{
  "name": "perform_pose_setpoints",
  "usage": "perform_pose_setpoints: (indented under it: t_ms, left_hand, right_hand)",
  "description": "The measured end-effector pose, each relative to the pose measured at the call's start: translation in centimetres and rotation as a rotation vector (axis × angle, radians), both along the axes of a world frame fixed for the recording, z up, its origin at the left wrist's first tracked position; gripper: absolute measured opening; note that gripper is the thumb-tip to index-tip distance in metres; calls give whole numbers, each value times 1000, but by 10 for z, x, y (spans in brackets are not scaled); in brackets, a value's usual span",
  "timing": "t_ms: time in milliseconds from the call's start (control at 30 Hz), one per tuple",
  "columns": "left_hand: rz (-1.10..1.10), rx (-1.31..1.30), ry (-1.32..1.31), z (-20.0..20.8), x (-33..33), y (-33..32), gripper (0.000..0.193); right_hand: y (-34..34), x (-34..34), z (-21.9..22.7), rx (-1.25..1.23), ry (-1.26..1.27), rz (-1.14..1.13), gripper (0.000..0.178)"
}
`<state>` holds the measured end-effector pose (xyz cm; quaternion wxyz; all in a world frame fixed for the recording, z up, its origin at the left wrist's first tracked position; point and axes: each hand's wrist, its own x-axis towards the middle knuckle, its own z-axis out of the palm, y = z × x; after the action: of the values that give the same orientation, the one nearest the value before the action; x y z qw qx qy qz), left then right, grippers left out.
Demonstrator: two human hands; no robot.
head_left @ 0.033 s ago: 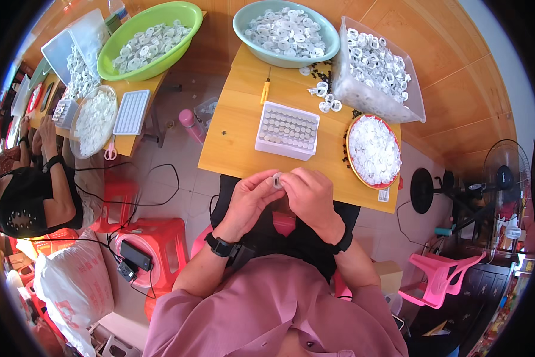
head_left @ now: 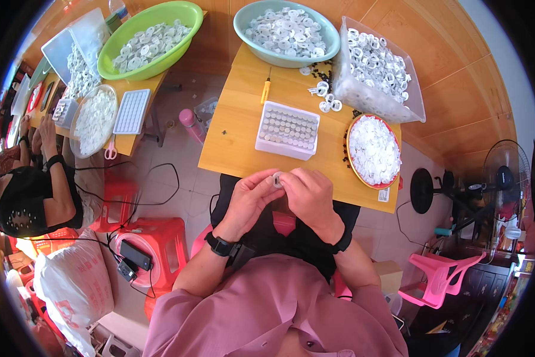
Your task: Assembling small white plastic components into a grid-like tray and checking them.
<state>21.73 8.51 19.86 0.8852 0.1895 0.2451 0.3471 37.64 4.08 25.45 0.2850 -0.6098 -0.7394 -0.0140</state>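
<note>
Between my hands, just off the table's near edge, is a small round white plastic part (head_left: pixel 277 179) with a dark slot. The thumb and fingers of my left hand (head_left: pixel 252 195) pinch it from the left. My right hand (head_left: pixel 308 195) has its fingers closed against the part's right side, and they hide some of it. Just beyond my hands stands a white tray (head_left: pixel 284 152) filled with rows of small round pieces. To its right, a red-rimmed round dish (head_left: pixel 352 159) holds a heap of small white pieces.
At the table's (head_left: pixel 232 137) far side are a pale blue basin (head_left: pixel 239 37) and a clear bin (head_left: pixel 368 102), both full of white ring parts. A yellow-handled screwdriver (head_left: pixel 266 92) lies behind the tray. At left, a co-worker's hand (head_left: pixel 46 135) is at another table with a green basin (head_left: pixel 191 44).
</note>
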Motion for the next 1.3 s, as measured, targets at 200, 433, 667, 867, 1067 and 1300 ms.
perform_pose_setpoints:
  t_ms: [200,433,667,867,1067,1300]
  left_hand:
    - [-5,-7,7,-2,-1,0,27]
    - [-33,-16,16,2,-2,-1,29]
    - [-51,2,39,0,-1,0,28]
    - [2,-19,50,-2,-1,0,27]
    - [102,-69,5,-3,-4,9,29]
    - [118,-90,14,-4,-4,9,28]
  right_hand:
    - [0,-6,-4,49,150,-48,5]
    - [-2,3,-6,-75,220,-45,6]
    - [-5,-4,-6,-41,197,-88,5]
    - [-4,-4,-7,14,-56,22,8]
    - [22,5,2,85,187,-7,10]
    - [66,9,-1,11,229,-180,5]
